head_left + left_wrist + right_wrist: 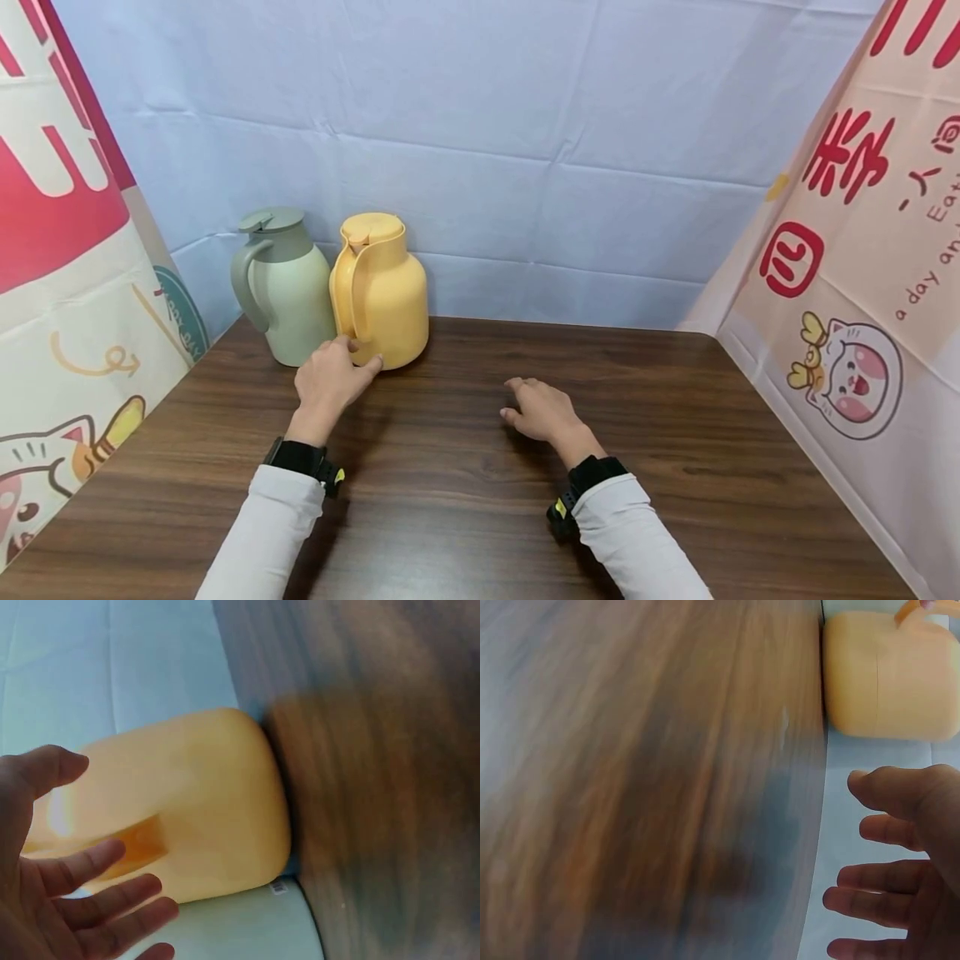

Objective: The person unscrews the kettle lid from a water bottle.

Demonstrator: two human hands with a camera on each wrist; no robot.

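Note:
A yellow thermos jug (397, 300) with a lid and a side handle stands upright at the back left of the table. Close beside it on the left is a green thermos jug (296, 292), its handle turned to the left. My left hand (330, 375) reaches toward the yellow jug's handle with thumb and fingers spread; in the left wrist view its fingers (124, 904) are parted and grip nothing. My right hand (542, 410) hovers over the table to the right of the yellow jug, its fingers (874, 906) loosely extended and holding nothing.
The dark wooden table (465, 500) ends at a pale blue cloth backdrop (487, 167). Printed cloths hang on the left (75, 333) and right (862, 250) sides. Each wrist wears a black strap with a small device.

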